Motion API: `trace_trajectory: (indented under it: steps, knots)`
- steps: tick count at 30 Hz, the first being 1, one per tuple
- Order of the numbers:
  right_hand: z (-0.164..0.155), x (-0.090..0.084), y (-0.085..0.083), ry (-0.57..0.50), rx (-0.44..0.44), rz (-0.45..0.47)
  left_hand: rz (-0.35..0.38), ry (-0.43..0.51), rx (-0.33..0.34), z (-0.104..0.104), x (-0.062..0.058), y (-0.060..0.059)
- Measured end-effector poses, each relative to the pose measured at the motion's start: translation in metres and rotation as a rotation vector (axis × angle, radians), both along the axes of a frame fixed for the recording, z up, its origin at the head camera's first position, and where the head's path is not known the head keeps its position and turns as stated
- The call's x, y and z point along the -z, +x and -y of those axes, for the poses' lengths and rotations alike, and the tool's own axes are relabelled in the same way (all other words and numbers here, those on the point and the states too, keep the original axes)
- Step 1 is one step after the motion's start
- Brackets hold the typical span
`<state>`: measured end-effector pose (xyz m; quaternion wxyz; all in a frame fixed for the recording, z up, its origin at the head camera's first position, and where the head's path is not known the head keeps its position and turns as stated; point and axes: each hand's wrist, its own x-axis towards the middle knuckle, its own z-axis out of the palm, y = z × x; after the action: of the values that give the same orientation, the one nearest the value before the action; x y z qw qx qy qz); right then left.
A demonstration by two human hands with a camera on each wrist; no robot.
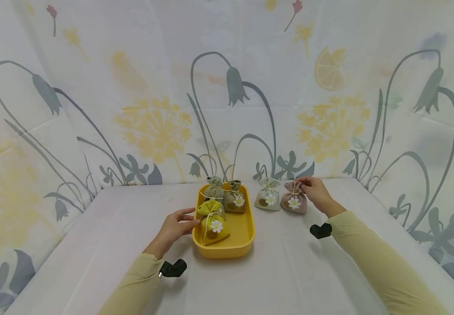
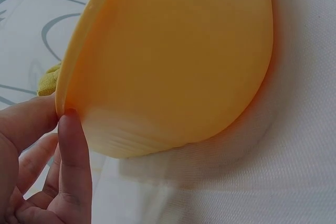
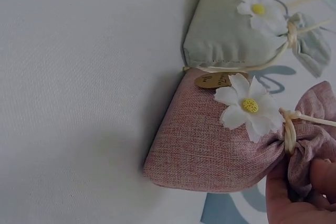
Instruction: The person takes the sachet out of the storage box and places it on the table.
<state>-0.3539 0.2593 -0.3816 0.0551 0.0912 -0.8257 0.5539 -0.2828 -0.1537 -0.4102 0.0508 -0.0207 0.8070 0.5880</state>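
A yellow tray on the white table holds three drawstring sachets: a grey-green one, a khaki one and a yellow-green one. My left hand pinches the tray's left rim between thumb and a finger. Right of the tray stand a pale green sachet and a pink sachet, each with a white daisy. My right hand pinches the pink sachet's gathered top; its fingertips show at the bottom right of the right wrist view. The pale green sachet lies just beside the pink one.
A flower-printed cloth backdrop rises behind the table and along both sides. White table cloth stretches in front of the tray and sachets. Small black wrist mounts sit at both sleeves.
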Motion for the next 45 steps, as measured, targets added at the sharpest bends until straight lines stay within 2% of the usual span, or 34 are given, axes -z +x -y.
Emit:
trace_trajectory:
  steps: [9,20,29,45]
  knots:
    - [-0.009,0.000,0.006,0.084,0.006,0.015,-0.003,0.009,-0.005,0.000,-0.001,0.000]
    - [-0.020,-0.001,0.022,0.073,0.021,0.079,-0.001,0.001,-0.006,0.001,0.002,-0.001]
    - [-0.024,0.000,0.036,0.117,0.058,0.069,-0.010,0.014,-0.001,0.001,0.000,0.000]
    - [-0.022,0.005,0.059,0.029,0.048,0.092,-0.004,0.028,0.005,0.000,0.000,0.000]
